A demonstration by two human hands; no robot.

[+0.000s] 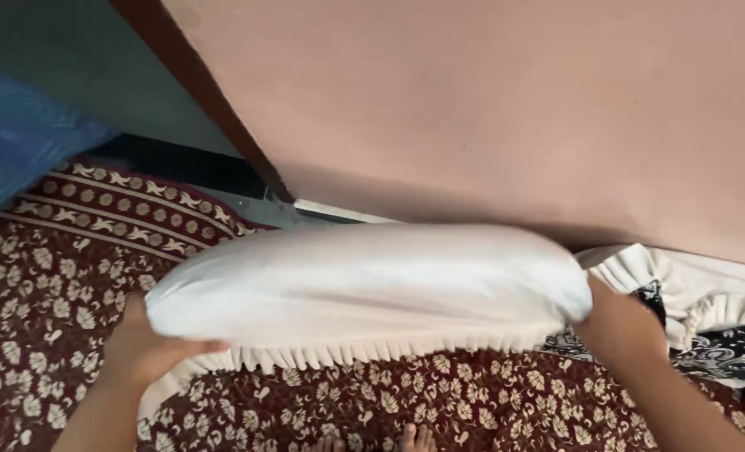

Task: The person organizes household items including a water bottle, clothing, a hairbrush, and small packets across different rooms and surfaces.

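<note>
A plump white pillow (372,280) with a frilled edge is held lengthwise above a bed. My left hand (151,347) grips its left end, thumb over the lower edge. At its right end, my right hand (619,331) clasps the pillow, fingers hidden behind the fabric. The pillow hovers over a maroon bedsheet (46,293) printed with cream leaves.
A pinkish wall (489,109) rises right behind the pillow. A blue cushion (12,134) lies at the far left. Another frilled white pillow with a black-and-white pattern (715,326) rests at the right. Toes (410,439) show at the bottom edge.
</note>
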